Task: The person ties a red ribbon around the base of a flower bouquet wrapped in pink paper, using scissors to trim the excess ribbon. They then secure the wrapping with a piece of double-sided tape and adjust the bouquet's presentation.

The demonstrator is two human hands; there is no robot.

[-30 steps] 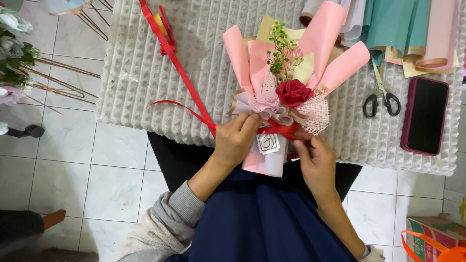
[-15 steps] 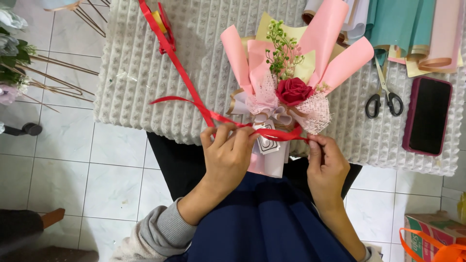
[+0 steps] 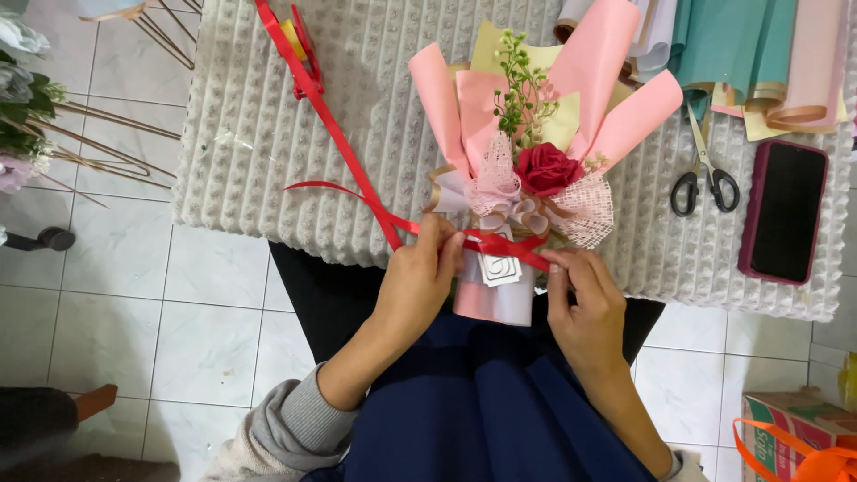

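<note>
Where the fingers work: at the neck of a small bouquet that lies at the near edge of a white quilted mat, its pink-wrapped handle hanging over the person's dark blue lap.
Left hand: the left hand pinches the red ribbon just left of the handle, fingertips pressed together on it.
Right hand: the right hand has thumb and forefinger closed on the ribbon's other end, just right of the handle.
Ribbon: it crosses the handle between the two hands, over a white swirl tag; its long tail runs up and away from the left fingers to a red spool.
Bouquet: a red rose, green sprigs, pink and cream paper, white netting, all above the fingers.
Surface: beyond the right fingers lie scissors, a dark phone in a maroon case and rolled wrapping papers.
Room: pale floor tiles; flower stems far left; a cardboard box by the right forearm.
Change: compared with half a second ago, the hands sit slightly lower and closer in to the handle, and the ribbon lies flatter across it.
</note>
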